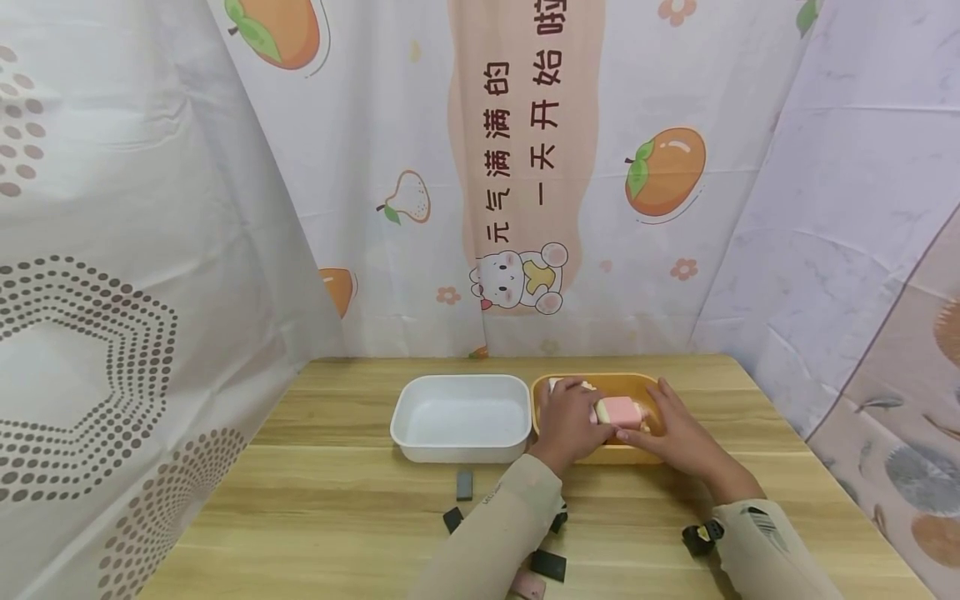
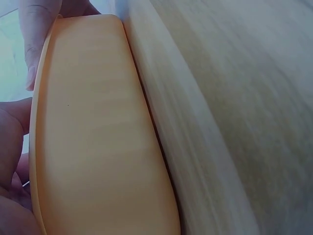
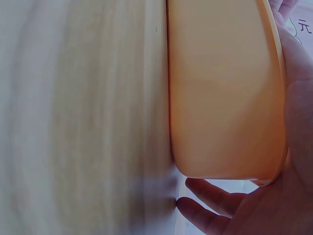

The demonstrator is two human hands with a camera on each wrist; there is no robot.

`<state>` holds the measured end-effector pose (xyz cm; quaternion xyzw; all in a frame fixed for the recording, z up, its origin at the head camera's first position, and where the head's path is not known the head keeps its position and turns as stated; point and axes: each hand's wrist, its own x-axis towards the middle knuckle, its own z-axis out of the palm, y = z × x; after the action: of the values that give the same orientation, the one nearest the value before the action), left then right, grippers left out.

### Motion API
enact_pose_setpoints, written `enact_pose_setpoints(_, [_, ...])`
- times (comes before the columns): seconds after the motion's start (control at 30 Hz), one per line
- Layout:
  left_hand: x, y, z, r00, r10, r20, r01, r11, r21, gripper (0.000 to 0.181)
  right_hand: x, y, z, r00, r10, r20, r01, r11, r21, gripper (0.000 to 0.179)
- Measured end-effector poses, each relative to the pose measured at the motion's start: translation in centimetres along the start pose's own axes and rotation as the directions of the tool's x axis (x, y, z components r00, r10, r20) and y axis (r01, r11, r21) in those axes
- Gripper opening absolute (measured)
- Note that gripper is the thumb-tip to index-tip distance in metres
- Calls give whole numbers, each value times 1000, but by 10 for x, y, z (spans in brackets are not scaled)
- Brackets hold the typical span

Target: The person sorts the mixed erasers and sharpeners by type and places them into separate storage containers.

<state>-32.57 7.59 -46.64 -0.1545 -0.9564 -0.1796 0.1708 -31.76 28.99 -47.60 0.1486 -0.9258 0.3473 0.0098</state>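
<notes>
A pink block with a pale yellow end (image 1: 619,412) shows inside the orange tray (image 1: 626,455), among small cream-coloured pieces (image 1: 585,385). My left hand (image 1: 572,422) reaches over the tray's near rim and pinches the left end of this block; its palm side is hidden. My right hand (image 1: 686,442) spreads round the tray's right end, thumb tip close to the block's lower edge. In the right wrist view, extended fingers (image 3: 208,210) lie outside the tray's end wall. The left wrist view is mostly filled by the tray's outer wall (image 2: 98,122).
A white tray (image 1: 461,452) stands directly left of the orange one. On the wooden table (image 1: 322,500) in front lie a grey block (image 1: 465,485), black blocks (image 1: 549,566) and a dull pink block (image 1: 528,585), partly behind the left sleeve. Printed curtains (image 1: 390,275) hang behind the table.
</notes>
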Motion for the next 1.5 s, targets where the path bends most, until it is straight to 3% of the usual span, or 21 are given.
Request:
enact_pose_setpoints(0.53, [1,1,-3,1000,2,16,-2,1000,8,47,0,1,1,1000,6,3,-6,1000,-4,114])
enact_pose_setpoints(0.83, [1,3,-13,1000,-23,7,23,998,-60,55,0,0,0,1000,-3,-2,3,1000,-18,114])
enact_pose_setpoints(1.0, [3,-1,-22,1000,-27,-11,25,994,-104,47,0,0,0,1000,5,-1,-5,1000,-23,113])
enact_pose_setpoints(1.23, [3,-20,-41,998,-59,-6,57,981,-187,38,0,0,1,1000,6,-2,-7,1000,-17,114])
enact_pose_setpoints(1.37, [0,-38,-53,996,-93,17,94,973,-212,43,1,0,2,1000,11,9,-11,1000,-19,115])
enact_pose_setpoints(1.5, [-5,-54,-64,995,-86,49,95,971,-219,49,0,1,2,1000,18,4,-18,1000,-17,116])
